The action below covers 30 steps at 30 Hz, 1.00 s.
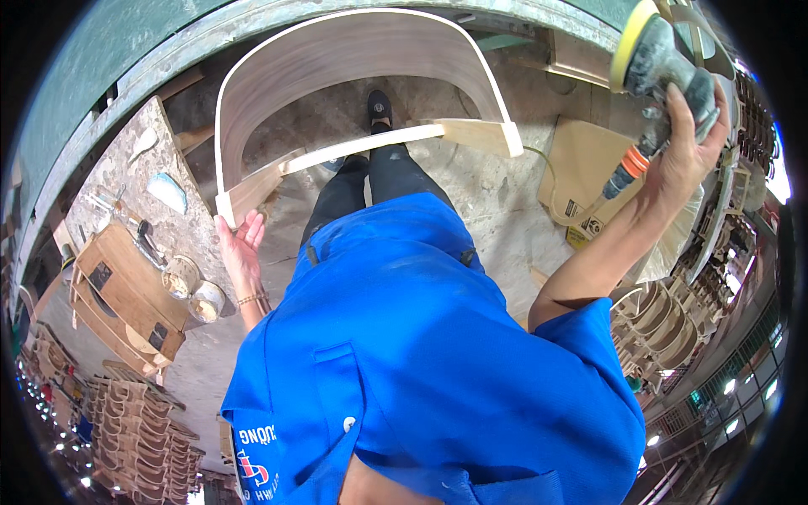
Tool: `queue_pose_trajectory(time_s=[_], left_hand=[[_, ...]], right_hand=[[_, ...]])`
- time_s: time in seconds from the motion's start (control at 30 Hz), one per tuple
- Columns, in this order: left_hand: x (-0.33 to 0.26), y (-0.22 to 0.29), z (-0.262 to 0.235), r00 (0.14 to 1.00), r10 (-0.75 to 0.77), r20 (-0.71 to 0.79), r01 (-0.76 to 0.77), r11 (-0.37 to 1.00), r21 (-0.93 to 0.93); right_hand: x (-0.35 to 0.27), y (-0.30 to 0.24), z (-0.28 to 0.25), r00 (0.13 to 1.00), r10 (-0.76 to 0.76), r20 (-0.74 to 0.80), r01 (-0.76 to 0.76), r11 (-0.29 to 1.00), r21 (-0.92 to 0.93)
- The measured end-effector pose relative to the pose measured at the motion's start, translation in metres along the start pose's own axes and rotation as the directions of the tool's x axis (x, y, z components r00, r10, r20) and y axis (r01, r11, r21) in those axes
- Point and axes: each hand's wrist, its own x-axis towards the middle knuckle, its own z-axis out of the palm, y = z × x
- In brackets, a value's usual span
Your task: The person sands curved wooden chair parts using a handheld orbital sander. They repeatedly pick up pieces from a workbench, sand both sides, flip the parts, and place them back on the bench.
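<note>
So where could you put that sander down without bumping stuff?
The bare concrete floor between the curved wooden chair back and the flat cardboard is free. The workbench on the left is crowded with a brush, scraper and two tins. The right hand holds the sander; the left hand steadies the chair back's end.

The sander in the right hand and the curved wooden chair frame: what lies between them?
In the head view, only dusty concrete floor separates the sander, gripped by the right hand, from the curved wooden chair frame.
</note>
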Motion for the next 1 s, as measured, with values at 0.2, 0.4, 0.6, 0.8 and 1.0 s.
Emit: queue_pose_trajectory(time_s=[0.2,0.4,0.6,0.8,1.0], left_hand=[[-0.015,-0.013,0.006,0.993,0.107,0.053,-0.108,0.994,0.028],[-0.015,-0.019,-0.004,0.975,0.193,0.108,-0.178,0.975,-0.134],[-0.016,-0.035,0.002,0.967,0.21,0.144,-0.179,0.963,-0.203],[-0.016,-0.046,-0.006,0.939,0.337,0.073,-0.32,0.93,-0.184],[0.006,-0.063,0.002,0.777,0.618,-0.122,-0.455,0.685,0.569]], right_hand=[[0.001,-0.009,0.023,0.992,-0.023,0.125,0.018,0.999,0.038],[-0.013,-0.017,0.104,0.899,0.052,0.436,-0.019,0.997,-0.08],[-0.06,0.004,0.165,0.648,-0.063,0.759,0.211,0.972,-0.1],[-0.135,0.04,0.275,0.289,-0.17,0.942,0.435,0.9,0.029],[-0.222,0.009,0.354,-0.005,-0.146,0.989,0.447,0.885,0.133]])
